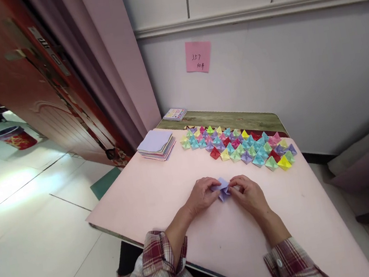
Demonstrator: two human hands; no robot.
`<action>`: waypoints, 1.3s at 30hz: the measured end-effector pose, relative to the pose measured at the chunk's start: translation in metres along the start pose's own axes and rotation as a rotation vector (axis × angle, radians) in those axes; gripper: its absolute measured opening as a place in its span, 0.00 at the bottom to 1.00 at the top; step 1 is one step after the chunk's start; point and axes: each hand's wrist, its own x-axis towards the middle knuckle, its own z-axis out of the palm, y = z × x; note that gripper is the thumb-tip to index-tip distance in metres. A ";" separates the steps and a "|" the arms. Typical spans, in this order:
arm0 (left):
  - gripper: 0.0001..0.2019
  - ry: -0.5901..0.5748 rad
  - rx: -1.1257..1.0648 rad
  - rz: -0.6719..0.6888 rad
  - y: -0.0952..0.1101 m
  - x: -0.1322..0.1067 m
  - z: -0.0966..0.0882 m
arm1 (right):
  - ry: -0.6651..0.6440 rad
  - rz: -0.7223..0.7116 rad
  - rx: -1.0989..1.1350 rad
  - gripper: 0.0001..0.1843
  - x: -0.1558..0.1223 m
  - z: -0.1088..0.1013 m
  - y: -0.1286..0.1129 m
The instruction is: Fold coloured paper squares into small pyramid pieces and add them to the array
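Note:
A small piece of purple origami paper (pixel 222 183), partly folded with raised flaps, is held between both hands just over the pink tabletop. My left hand (pixel 202 194) pinches its left side between thumb and fingers. On the right side, my right hand (pixel 248 192) grips the paper's edge in a closed pinch. Fingertips cover parts of the paper, so some folds are hidden. Beyond the hands stand rows of finished-looking folded paper pieces (pixel 237 144) in many colours. To their left lies a stack of square coloured paper (pixel 156 142), with a lilac sheet on top.
The pink-covered table (pixel 137 196) meets a wall bearing a pink sticky note (pixel 198 57). A small packet (pixel 175 114) lies at the table's back left corner. A red door (pixel 40 81) and a patterned bin (pixel 15 137) are at the left; a purple curtain hangs beside the table.

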 end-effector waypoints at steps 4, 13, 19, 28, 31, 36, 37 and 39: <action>0.19 0.000 0.086 -0.014 -0.001 0.005 0.004 | 0.069 0.052 -0.104 0.12 0.000 0.006 -0.001; 0.04 0.068 0.087 -0.108 -0.003 0.018 0.016 | 0.005 0.005 -0.015 0.19 0.004 -0.003 0.001; 0.04 0.105 0.076 -0.091 -0.008 0.017 0.018 | 0.003 0.034 -0.025 0.17 0.004 -0.001 0.006; 0.03 0.208 0.230 -0.221 0.000 0.013 0.015 | 0.174 0.162 -0.265 0.15 0.000 0.016 -0.010; 0.05 0.174 0.335 -0.307 0.011 0.014 0.013 | 0.171 0.179 -0.299 0.13 0.000 0.020 -0.014; 0.08 0.086 0.376 -0.447 0.023 0.025 0.010 | 0.139 0.200 -0.353 0.10 0.000 0.021 -0.019; 0.09 0.081 0.365 -0.461 0.023 0.027 0.009 | 0.134 0.204 -0.345 0.11 0.000 0.021 -0.020; 0.11 0.086 0.334 -0.488 0.022 0.030 0.009 | 0.115 0.223 -0.320 0.12 0.000 0.018 -0.020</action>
